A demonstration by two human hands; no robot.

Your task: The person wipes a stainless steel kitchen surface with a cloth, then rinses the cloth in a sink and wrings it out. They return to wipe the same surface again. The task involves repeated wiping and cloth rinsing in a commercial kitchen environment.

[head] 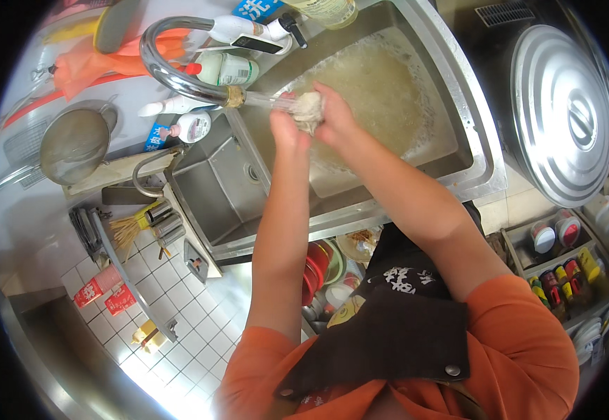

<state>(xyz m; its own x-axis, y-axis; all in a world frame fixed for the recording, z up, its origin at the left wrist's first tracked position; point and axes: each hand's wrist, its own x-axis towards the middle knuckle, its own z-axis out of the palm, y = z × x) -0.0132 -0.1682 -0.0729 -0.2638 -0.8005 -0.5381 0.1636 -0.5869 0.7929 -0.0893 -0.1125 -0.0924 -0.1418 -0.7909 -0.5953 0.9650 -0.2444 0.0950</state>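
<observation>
Both of my hands close around a crumpled off-white wad (307, 111) that looks like a wet cloth. My left hand (288, 128) grips it on the side nearer the faucet, and my right hand (336, 114) presses it from the other side. A stream of water (262, 100) from the curved chrome faucet (165, 73) runs onto the wad and the left fingers. Below lies the large steel sink basin (443, 157), holding cloudy yellowish water (378, 89) with foam along its edges. Some of the fingers are hidden behind the wad.
A smaller steel basin (215, 184) adjoins on the left. Bottles stand behind the sink, including a pump bottle (195, 127) and a green-white bottle (233, 69). A mesh strainer (75, 146) hangs at the left. A large pot lid (561, 115) is at the right.
</observation>
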